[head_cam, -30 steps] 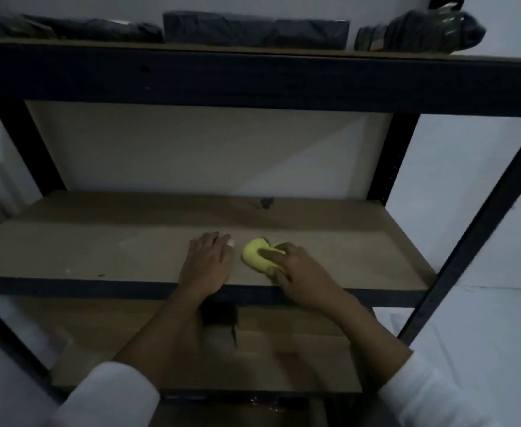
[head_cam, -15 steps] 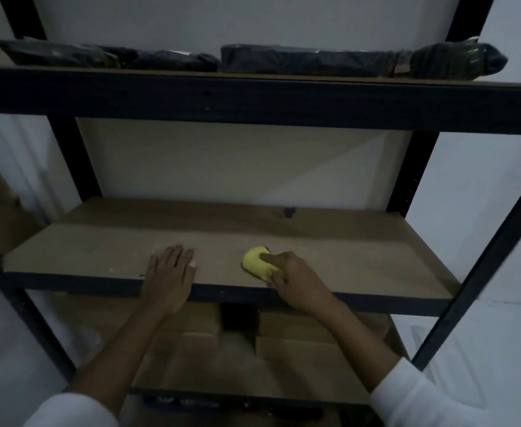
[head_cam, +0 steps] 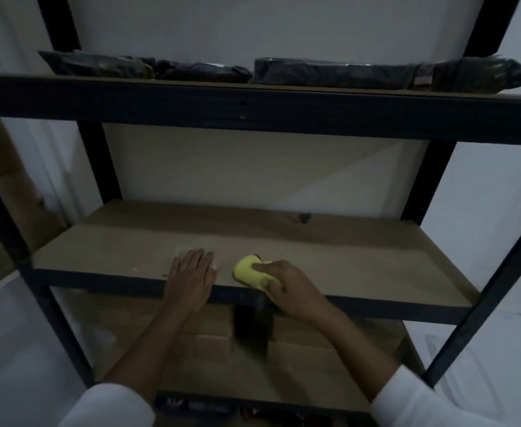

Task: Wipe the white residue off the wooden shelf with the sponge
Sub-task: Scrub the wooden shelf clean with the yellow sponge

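Now: sponge on shelf, both hands down.
R hand [head_cam: 290,288] grips yellow sponge [head_cam: 248,272] at front edge of wooden shelf [head_cam: 361,257], near mid. L hand [head_cam: 191,277] lies flat, fingers straight, just beside sponge; nothing held.

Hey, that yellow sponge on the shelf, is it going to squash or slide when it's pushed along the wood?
The yellow sponge probably squashes easily: it bulges rounded under the right hand gripping it. It looks light for its size, so it should slide readily on the flat wooden shelf. Rolling seems unlikely while it is pressed down.
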